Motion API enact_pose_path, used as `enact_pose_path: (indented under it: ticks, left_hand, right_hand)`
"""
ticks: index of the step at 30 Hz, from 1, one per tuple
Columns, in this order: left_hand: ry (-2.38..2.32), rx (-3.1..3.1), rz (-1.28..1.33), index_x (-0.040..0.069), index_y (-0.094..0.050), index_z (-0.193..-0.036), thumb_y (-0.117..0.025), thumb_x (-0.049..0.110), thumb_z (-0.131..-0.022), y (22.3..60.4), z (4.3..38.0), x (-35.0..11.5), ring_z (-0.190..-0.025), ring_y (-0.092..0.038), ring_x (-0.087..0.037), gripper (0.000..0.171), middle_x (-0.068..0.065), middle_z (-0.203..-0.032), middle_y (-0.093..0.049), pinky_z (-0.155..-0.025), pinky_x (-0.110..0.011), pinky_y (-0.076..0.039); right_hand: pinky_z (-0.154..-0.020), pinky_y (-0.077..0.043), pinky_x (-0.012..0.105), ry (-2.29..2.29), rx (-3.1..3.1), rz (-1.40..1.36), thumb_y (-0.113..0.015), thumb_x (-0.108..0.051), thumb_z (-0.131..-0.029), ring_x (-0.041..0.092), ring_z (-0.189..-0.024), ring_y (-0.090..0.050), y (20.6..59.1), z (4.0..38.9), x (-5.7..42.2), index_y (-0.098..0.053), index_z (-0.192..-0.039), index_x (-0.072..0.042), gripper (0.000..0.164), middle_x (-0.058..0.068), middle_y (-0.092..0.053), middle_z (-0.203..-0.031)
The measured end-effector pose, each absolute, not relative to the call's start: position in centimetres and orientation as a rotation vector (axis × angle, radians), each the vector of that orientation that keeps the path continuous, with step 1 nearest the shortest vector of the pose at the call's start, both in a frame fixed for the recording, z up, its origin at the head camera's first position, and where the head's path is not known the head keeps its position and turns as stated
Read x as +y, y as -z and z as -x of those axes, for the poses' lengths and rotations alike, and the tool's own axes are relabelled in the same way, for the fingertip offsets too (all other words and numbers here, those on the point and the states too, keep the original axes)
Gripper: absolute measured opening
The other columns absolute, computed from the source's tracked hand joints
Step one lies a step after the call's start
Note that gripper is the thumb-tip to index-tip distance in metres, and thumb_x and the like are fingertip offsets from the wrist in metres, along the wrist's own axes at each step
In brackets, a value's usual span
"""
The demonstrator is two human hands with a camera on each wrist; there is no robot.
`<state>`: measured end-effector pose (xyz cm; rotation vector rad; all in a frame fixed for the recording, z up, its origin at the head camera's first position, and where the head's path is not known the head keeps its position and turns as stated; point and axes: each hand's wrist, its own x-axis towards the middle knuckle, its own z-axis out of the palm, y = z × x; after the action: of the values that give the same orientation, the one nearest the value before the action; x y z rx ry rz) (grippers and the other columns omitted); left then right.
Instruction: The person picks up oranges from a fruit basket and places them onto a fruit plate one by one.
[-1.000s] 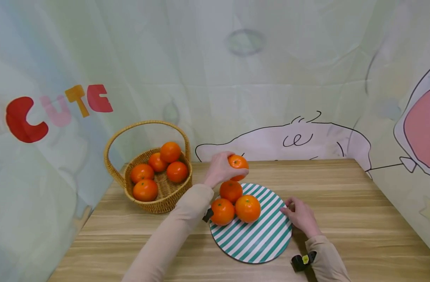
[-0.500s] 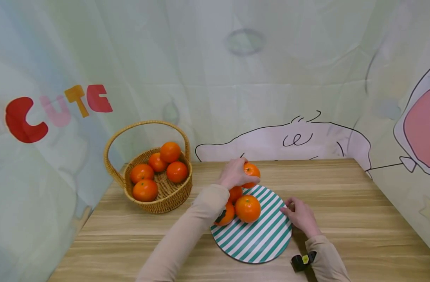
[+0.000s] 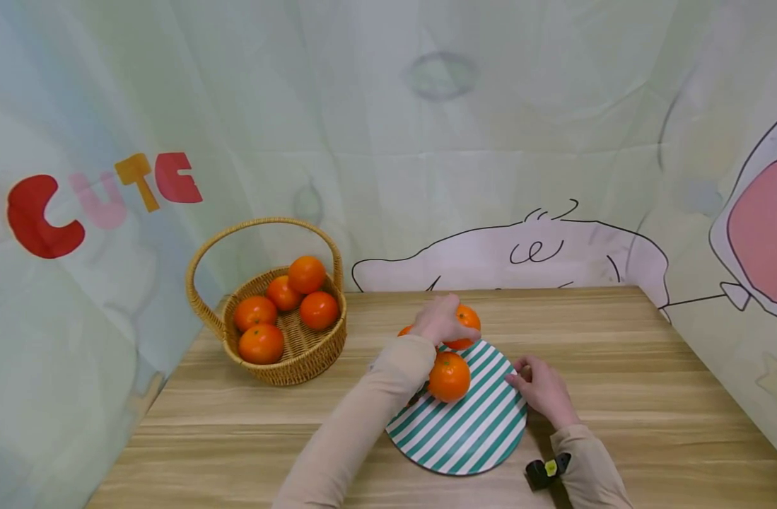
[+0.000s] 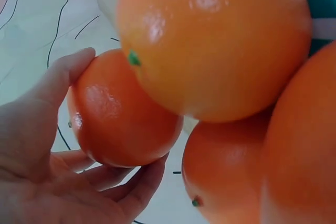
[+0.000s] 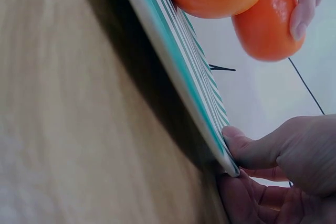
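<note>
Head view: left hand [image 3: 439,322] curls round an orange [image 3: 468,324] between thumb and fingers; right hand [image 3: 544,391] pinches a striped board [image 3: 467,440].

A person wears long sleeves of pale beige cloth. The left sleeve [image 3: 356,431] runs down the forearm, smooth along its length and gathered in soft folds near the wrist. The right sleeve [image 3: 592,466], of the same shade, shows only its lower part, lightly creased and ending at the wrist. A compact black camera [image 3: 536,475], rounded at one end, sits at the right cuff and bears a small yellow patch [image 3: 551,467] with a dark mark too small to read. The left hand [image 3: 440,319] and right hand [image 3: 544,389] are bare.
</note>
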<state>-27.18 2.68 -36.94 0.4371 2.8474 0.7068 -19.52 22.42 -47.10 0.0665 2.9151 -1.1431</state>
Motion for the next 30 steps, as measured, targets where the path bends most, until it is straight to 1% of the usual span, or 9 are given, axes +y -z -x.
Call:
enact_pose_path:
  ticks: [4, 9, 14, 20, 22, 25, 30]
  left_hand:
    - [-0.718, 2.809, -0.426, 0.009, -0.059, -0.097, -0.082, 0.033, -0.083, 37.3, 27.2, 3.1, -0.075, -0.05, -0.017, 0.036, -0.001, -0.084, -0.053, -0.065, -0.023, -0.038]
    - [-0.696, 2.779, -0.388, 0.008, -0.061, -0.104, -0.081, 0.03, -0.085, 37.6, 27.0, 3.6, -0.079, -0.052, -0.019, 0.035, -0.002, -0.088, -0.056, -0.07, -0.025, -0.041]
    - [-0.669, 2.754, -0.373, 0.008, -0.06, -0.1, -0.08, 0.029, -0.086, 37.9, 26.9, 4.0, -0.078, -0.051, -0.018, 0.033, -0.002, -0.085, -0.053, -0.07, -0.025, -0.04]
    - [-0.651, 2.759, -0.391, 0.006, -0.062, -0.087, -0.08, 0.027, -0.086, 38.1, 26.7, 4.3, -0.067, -0.048, -0.016, 0.027, -0.001, -0.072, -0.048, -0.063, -0.023, -0.036]
    - [-0.638, 2.759, -0.404, 0.006, -0.063, -0.085, -0.081, 0.025, -0.086, 38.2, 26.7, 4.4, -0.066, -0.047, -0.016, 0.026, 0.0, -0.069, -0.047, -0.062, -0.022, -0.035]
    - [-0.626, 2.746, -0.4, 0.006, -0.062, -0.089, -0.08, 0.025, -0.086, 38.3, 26.7, 4.5, -0.069, -0.047, -0.016, 0.027, -0.001, -0.075, -0.049, -0.064, -0.023, -0.036]
    - [-0.591, 2.738, -0.388, 0.007, -0.06, -0.097, -0.078, 0.026, -0.087, 38.5, 26.7, 4.7, -0.081, -0.048, -0.021, 0.028, -0.006, -0.093, -0.049, -0.071, -0.029, -0.039]
  right_hand:
    - [-0.061, -0.037, 0.029, 1.144, 2.907, -0.071, -0.066, -0.013, -0.095, 0.02, -0.069, -0.05, 47.1, 19.6, 22.4, -0.06, -0.106, 0.003, 0.02, 0.009, -0.058, -0.078]
    - [-0.061, -0.038, 0.029, 1.143, 2.9, -0.078, -0.066, -0.014, -0.096, 0.021, -0.071, -0.051, 47.0, 19.6, 22.4, -0.06, -0.107, 0.003, 0.021, 0.01, -0.059, -0.08]
    - [-0.06, -0.039, 0.029, 1.144, 2.904, -0.067, -0.066, -0.014, -0.095, 0.02, -0.07, -0.051, 47.1, 19.6, 22.4, -0.06, -0.106, 0.003, 0.021, 0.01, -0.059, -0.079]
    - [-0.06, -0.038, 0.029, 1.144, 2.905, -0.068, -0.066, -0.014, -0.095, 0.02, -0.069, -0.051, 47.2, 19.6, 22.4, -0.06, -0.107, 0.003, 0.021, 0.01, -0.059, -0.079]
    - [-0.06, -0.038, 0.029, 1.144, 2.902, -0.073, -0.066, -0.013, -0.095, 0.02, -0.069, -0.051, 47.2, 19.6, 22.4, -0.06, -0.107, 0.003, 0.021, 0.01, -0.059, -0.079]
    - [-0.06, -0.038, 0.029, 1.142, 2.895, -0.081, -0.065, -0.014, -0.096, 0.02, -0.07, -0.051, 47.2, 19.7, 22.4, -0.06, -0.108, 0.003, 0.022, 0.01, -0.059, -0.08]
    - [-0.061, -0.038, 0.029, 1.13, 2.898, -0.086, -0.066, -0.014, -0.095, 0.02, -0.07, -0.051, 47.3, 19.7, 22.4, -0.06, -0.108, 0.003, 0.022, 0.01, -0.06, -0.08]
